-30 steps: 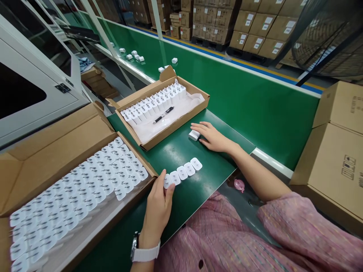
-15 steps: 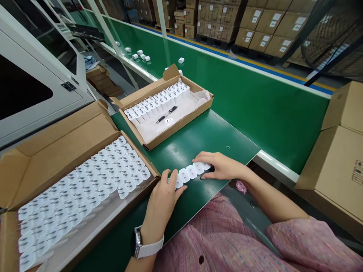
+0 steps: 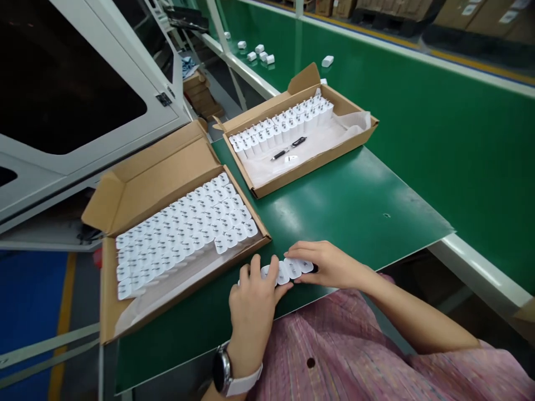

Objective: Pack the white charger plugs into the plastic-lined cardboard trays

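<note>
A short row of white plug adapters (image 3: 288, 269) lies on the green table (image 3: 355, 206) near its front edge. My left hand (image 3: 253, 301) presses on the row's left end, fingers spread over the adapters. Against the row's right end rests my right hand (image 3: 330, 263), fingers curled onto the adapters. Both hands squeeze the row between them. Left of my hands, a big cardboard box (image 3: 137, 184) holds several rows of the same white adapters (image 3: 188, 228).
A shallow cardboard tray (image 3: 317, 161) farther back holds one row of white adapters (image 3: 280, 127), a black pen (image 3: 288, 149) and white paper. Loose adapters (image 3: 254, 51) lie on the green conveyor (image 3: 438, 111) behind. A white machine cabinet (image 3: 83, 83) stands at left.
My right hand came from the far single adapter to the row's right end. Both hands now close in on the row. The view has tilted down and to the left.
</note>
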Demonstrator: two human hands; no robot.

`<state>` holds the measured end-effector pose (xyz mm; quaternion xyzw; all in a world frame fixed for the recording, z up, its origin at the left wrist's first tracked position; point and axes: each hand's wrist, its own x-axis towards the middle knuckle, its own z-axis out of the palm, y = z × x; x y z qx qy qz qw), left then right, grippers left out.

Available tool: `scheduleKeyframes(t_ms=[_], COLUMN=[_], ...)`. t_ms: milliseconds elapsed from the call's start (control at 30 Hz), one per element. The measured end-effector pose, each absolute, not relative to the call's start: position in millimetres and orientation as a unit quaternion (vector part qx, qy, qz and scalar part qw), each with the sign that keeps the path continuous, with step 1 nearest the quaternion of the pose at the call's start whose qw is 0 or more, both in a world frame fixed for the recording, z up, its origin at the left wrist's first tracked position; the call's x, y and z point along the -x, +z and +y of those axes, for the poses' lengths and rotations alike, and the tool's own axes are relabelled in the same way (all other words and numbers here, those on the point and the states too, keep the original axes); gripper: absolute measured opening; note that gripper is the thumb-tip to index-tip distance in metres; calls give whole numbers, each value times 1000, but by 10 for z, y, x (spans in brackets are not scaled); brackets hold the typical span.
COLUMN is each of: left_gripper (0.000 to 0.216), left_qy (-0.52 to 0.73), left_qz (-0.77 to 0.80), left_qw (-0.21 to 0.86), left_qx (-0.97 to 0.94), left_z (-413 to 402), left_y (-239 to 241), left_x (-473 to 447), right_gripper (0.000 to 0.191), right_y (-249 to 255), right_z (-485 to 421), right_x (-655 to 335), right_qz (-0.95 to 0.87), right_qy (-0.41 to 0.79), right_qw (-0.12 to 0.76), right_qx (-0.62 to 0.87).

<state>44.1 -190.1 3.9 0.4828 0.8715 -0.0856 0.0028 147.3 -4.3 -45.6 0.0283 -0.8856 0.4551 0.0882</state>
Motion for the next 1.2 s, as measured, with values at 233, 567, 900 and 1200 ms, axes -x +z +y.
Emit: scheduleKeyframes(t_ms=[233,567,900,1200], left_gripper=[58,69,46,90], left_qy=[439,611,-233,-95], left_qz=[806,724,869,908], left_qw=[287,297,-44,55], left_qx=[-273,-118,-435,-404], left_z=[-2140,-2407,-2551,-2345], left_y=[53,367,680,384], left_x=[-131,182,863,932], right_gripper=[45,42,40,42], right_y=[-550,-500,-503,-455], right_z=[-104,-123,-127,-277], right_x=[-1522,-1528,-1531,-1450], right_qz=[-841,-850,-852,-866], right_qy=[528,516,513,489], right_qw=[117,107,99,95], right_qx=[11,18,13,-30])
